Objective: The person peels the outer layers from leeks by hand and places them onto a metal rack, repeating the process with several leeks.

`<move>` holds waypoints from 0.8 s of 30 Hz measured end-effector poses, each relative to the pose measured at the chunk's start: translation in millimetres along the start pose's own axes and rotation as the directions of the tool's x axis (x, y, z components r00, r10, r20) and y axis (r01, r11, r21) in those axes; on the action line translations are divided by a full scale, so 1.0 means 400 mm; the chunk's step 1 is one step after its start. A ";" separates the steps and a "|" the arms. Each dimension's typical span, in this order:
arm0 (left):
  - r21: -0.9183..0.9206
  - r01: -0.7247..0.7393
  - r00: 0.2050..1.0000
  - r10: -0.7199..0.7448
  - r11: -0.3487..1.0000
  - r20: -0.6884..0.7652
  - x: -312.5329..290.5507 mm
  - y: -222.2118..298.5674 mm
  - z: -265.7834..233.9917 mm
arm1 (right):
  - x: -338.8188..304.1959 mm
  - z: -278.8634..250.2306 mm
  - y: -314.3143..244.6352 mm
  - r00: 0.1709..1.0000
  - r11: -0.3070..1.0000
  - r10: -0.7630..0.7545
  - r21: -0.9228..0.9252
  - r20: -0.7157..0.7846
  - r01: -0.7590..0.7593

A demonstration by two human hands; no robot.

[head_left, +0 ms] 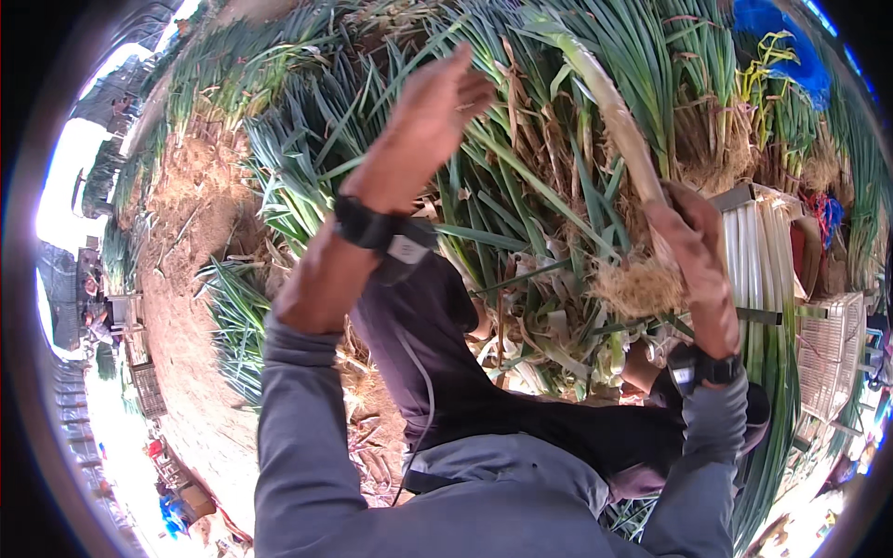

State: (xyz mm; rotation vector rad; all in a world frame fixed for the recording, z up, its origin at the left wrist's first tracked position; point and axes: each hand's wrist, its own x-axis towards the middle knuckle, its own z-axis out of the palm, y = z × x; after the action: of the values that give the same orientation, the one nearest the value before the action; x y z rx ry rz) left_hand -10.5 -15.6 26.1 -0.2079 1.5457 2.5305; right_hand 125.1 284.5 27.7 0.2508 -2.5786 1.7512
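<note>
One leek (621, 130) within right fingers (672, 228), roots (640, 286) just below.

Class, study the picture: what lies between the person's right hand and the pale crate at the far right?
In the head view, pale leek stalks lie between the right hand, which grips a leek, and the crate.
</note>
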 end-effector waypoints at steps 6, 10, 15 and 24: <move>-0.298 0.139 0.982 -0.092 0.944 0.165 0.047 -0.108 0.023 | -0.134 0.020 -0.078 0.990 0.991 0.095 -0.109 0.106 -0.083; -0.533 -0.050 0.971 0.165 0.845 0.170 0.056 -0.113 0.080 | -0.145 0.100 0.111 0.923 0.928 0.370 0.008 0.101 -0.373; -0.473 -0.025 0.968 0.140 0.881 0.208 0.082 -0.142 0.033 | -0.029 0.201 0.172 0.992 0.995 0.076 0.065 0.097 -0.082; -0.479 0.078 0.913 0.130 0.874 0.386 0.040 -0.168 0.057 | 0.274 0.246 0.002 0.954 0.972 -0.234 -0.051 -0.188 0.228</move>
State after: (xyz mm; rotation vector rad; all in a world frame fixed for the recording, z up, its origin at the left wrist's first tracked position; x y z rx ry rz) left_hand -12.5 36.1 -24.9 0.2759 0.7462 2.7094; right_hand 24.6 180.4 1.3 0.3479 -2.3309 1.5735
